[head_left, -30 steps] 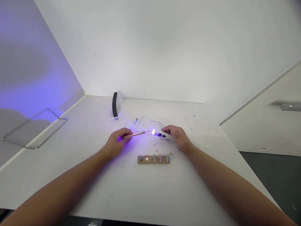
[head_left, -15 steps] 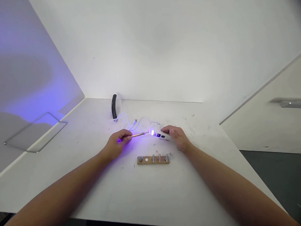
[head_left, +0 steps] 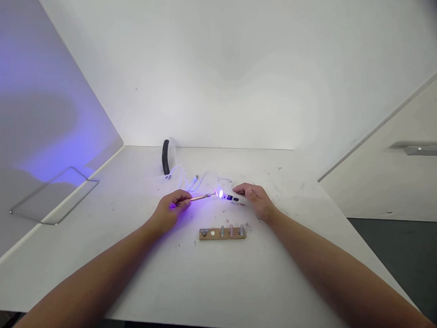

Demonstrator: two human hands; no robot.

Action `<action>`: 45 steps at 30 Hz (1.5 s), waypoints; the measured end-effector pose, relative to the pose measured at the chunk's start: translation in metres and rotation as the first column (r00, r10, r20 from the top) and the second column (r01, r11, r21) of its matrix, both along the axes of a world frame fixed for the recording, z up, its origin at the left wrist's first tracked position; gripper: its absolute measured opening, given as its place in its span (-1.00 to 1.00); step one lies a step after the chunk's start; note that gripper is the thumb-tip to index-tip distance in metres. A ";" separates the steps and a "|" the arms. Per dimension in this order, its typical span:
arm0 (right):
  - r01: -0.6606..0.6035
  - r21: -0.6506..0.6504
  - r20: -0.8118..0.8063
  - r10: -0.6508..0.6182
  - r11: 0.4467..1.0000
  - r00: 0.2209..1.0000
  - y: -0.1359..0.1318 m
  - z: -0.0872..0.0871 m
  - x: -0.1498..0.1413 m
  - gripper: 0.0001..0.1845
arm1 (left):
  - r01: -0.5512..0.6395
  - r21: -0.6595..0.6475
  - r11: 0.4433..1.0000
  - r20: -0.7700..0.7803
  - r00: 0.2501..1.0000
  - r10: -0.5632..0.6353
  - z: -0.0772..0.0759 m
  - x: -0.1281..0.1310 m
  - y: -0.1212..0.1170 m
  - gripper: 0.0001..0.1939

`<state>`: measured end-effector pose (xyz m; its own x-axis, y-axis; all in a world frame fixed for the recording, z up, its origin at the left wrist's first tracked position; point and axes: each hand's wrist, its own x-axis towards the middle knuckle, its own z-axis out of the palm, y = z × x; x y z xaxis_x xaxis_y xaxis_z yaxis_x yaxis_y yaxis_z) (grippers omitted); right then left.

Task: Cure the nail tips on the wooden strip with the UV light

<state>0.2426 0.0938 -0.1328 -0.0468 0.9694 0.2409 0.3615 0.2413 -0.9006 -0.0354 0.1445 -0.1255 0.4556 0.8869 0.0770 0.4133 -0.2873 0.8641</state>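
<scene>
My left hand pinches a slim copper-coloured pen-like tool, its far end pointing right. A small pinkish piece sits at that tip. My right hand is closed around a white handheld UV lamp with dark buttons. Its violet light is lit and faces the pinkish piece from a very short distance. Nearer to me lies a brown strip carrying several upright nail tips, with a white round spot between them.
A white cable lies behind my left hand, beside a black curved object with a clear part. On the left, a bent metal wire frame leans by the side wall. Small dark specks dot the white table.
Both hands hold almost the same pose, lamp and tool tip still close together. The whole view has shifted very slightly.
</scene>
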 end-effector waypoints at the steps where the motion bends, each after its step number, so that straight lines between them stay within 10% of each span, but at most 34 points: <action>1: -0.002 -0.001 -0.001 0.002 1.000 1.000 0.000 0.000 0.000 -0.48 | -0.002 0.002 1.000 -0.003 1.000 0.002 0.000 0.000 0.000 -0.78; 45: -0.014 -0.016 -0.016 0.014 1.000 1.000 -0.001 0.000 0.000 -0.49 | 0.002 0.015 1.000 -0.004 1.000 -0.002 0.001 0.001 -0.001 -0.78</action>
<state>0.2424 0.0928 -0.1325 -0.0567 0.9724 0.2262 0.3437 0.2317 -0.9100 -0.0349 0.1437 -0.1248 0.4580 0.8846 0.0882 0.4158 -0.3009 0.8582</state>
